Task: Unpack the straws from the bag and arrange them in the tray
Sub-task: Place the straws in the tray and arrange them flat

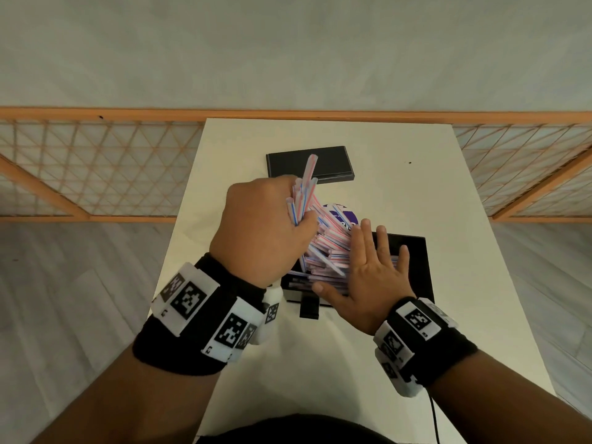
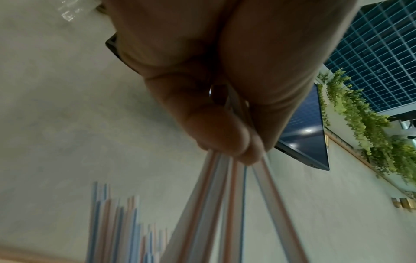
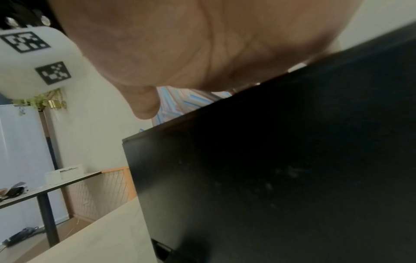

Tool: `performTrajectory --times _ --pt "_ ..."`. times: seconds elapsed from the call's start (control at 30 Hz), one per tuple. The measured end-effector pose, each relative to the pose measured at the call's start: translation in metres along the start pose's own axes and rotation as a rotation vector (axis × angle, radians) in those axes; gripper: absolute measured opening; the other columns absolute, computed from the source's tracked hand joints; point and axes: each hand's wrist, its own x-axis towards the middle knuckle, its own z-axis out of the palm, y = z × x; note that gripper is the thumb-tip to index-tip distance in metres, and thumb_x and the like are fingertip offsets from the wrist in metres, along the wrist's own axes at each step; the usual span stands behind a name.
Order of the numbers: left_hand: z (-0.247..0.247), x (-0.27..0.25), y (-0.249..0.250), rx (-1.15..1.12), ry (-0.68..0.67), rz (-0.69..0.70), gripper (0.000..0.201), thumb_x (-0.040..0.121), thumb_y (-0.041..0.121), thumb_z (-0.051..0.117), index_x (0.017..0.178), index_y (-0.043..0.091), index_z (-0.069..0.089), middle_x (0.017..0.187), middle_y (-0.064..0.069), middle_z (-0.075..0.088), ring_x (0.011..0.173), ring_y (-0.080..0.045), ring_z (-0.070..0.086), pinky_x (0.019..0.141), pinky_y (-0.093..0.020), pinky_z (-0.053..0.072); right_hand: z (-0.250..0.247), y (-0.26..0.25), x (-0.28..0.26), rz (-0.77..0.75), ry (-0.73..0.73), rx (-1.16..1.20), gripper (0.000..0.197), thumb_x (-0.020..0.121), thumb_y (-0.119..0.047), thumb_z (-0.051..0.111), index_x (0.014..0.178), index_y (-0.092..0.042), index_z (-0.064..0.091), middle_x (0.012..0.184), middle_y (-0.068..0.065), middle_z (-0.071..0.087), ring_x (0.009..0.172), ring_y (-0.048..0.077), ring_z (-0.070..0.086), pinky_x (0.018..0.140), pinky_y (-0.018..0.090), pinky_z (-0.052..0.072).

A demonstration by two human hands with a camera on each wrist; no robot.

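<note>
My left hand (image 1: 266, 225) grips a bunch of red- and blue-striped white straws (image 1: 304, 190), their ends fanning up and away from me; the left wrist view shows fingers (image 2: 216, 135) pinching the held straws (image 2: 234, 204). A loose pile of straws (image 1: 326, 251) lies in and over the black tray (image 1: 413, 261) near the table's middle. My right hand (image 1: 371, 270) lies flat and open on that pile, fingers spread. In the right wrist view the palm (image 3: 202, 44) sits above the tray's black wall (image 3: 270, 169), with straws (image 3: 180, 99) showing beneath it. The bag (image 1: 339, 216), clear with a purple label, lies behind the pile.
A second black tray or lid (image 1: 333, 163) lies further back on the white table (image 1: 400, 187). A small black tab (image 1: 309, 307) juts from the near tray's front. An orange lattice fence (image 1: 96, 168) runs behind the table. A cable (image 1: 434, 418) hangs from my right wrist.
</note>
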Motion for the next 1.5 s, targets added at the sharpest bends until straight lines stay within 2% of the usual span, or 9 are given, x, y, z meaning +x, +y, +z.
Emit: performTrajectory --times 0.37,0.6,0.7,0.87,1.0,1.1,1.2,1.37,1.5 --pt "-0.034 0.008 0.029 0.06 0.051 0.139 0.042 0.084 0.033 0.072 0.065 0.041 0.035 0.051 0.026 0.034 0.04 0.008 0.042 0.059 0.007 0.033 -0.031 0.002 -0.009 -0.08 0.107 0.211 0.126 0.062 -0.092 0.049 0.152 -0.022 -0.006 0.165 0.0 -0.007 0.152 0.024 -0.009 0.119 0.061 0.004" --pt "-0.037 0.017 0.056 -0.102 0.153 0.082 0.027 0.08 0.036 0.074 0.064 0.035 0.053 0.057 0.025 0.051 0.072 0.001 0.063 0.062 -0.004 0.045 -0.077 -0.017 -0.002 -0.324 0.472 0.59 0.071 0.073 -0.072 0.055 0.133 -0.035 0.045 0.129 -0.016 0.057 0.119 0.01 0.055 0.104 0.056 0.038" --pt "-0.022 0.024 0.055 -0.288 0.183 -0.053 0.022 0.079 0.031 0.079 0.068 0.013 0.07 0.06 0.009 0.07 0.055 -0.01 0.068 0.056 -0.026 0.056 -0.086 -0.018 -0.001 -0.393 0.584 0.655 0.042 0.082 -0.043 0.061 0.12 -0.03 0.055 0.102 -0.013 0.069 0.09 0.013 0.063 0.086 0.044 0.049" --pt "0.015 0.024 0.038 -0.557 0.076 -0.299 0.024 0.083 0.027 0.081 0.071 0.008 0.074 0.055 -0.002 0.071 0.047 -0.019 0.07 0.054 -0.046 0.062 -0.078 -0.001 0.01 -0.254 0.424 0.647 0.008 0.081 -0.03 0.053 0.08 -0.025 0.059 0.065 -0.007 0.059 0.06 0.007 0.054 0.055 0.022 0.039" --pt "0.018 0.023 0.034 -0.582 0.223 -0.247 0.036 0.077 0.046 0.075 0.09 0.013 0.067 0.07 0.016 0.07 0.061 -0.003 0.066 0.061 -0.027 0.055 -0.061 0.01 0.018 -0.182 0.418 0.576 0.037 0.091 -0.038 0.062 0.059 -0.023 0.048 0.049 -0.005 0.046 0.049 0.015 0.045 0.05 0.029 0.034" --pt "0.006 0.03 0.03 -0.683 0.375 -0.075 0.044 0.083 0.036 0.067 0.117 0.011 0.055 0.1 0.001 0.063 0.083 -0.001 0.061 0.071 -0.02 0.048 -0.055 0.02 0.019 -0.18 0.417 0.513 0.046 0.09 -0.038 0.064 0.052 -0.026 0.041 0.044 -0.006 0.04 0.046 0.018 0.041 0.049 0.029 0.032" --pt "0.004 0.029 0.036 -0.552 0.114 0.1 0.036 0.094 0.034 0.057 0.112 0.005 0.066 0.101 -0.002 0.067 0.091 -0.007 0.062 0.08 -0.023 0.048 -0.061 0.012 0.016 -0.285 0.422 0.473 0.044 0.087 -0.032 0.061 0.052 -0.034 0.034 0.046 -0.01 0.037 0.049 0.024 0.044 0.05 0.032 0.034" --pt "0.007 0.025 0.031 -0.613 -0.205 0.069 0.064 0.1 0.045 0.041 0.087 -0.012 0.067 0.081 -0.029 0.066 0.081 -0.04 0.063 0.079 -0.05 0.048 -0.062 0.008 0.015 -0.251 0.361 0.504 0.039 0.085 -0.033 0.062 0.053 -0.03 0.04 0.05 -0.008 0.045 0.054 0.026 0.049 0.052 0.034 0.039" --pt "0.012 0.017 0.025 -0.549 -0.403 0.1 0.055 0.099 0.045 0.041 0.087 0.002 0.073 0.082 -0.007 0.072 0.082 -0.018 0.068 0.079 -0.041 0.051 -0.057 0.004 0.011 -0.217 0.284 0.487 0.021 0.085 -0.042 0.06 0.07 -0.027 0.062 0.062 -0.004 0.06 0.063 0.021 0.058 0.058 0.032 0.047"
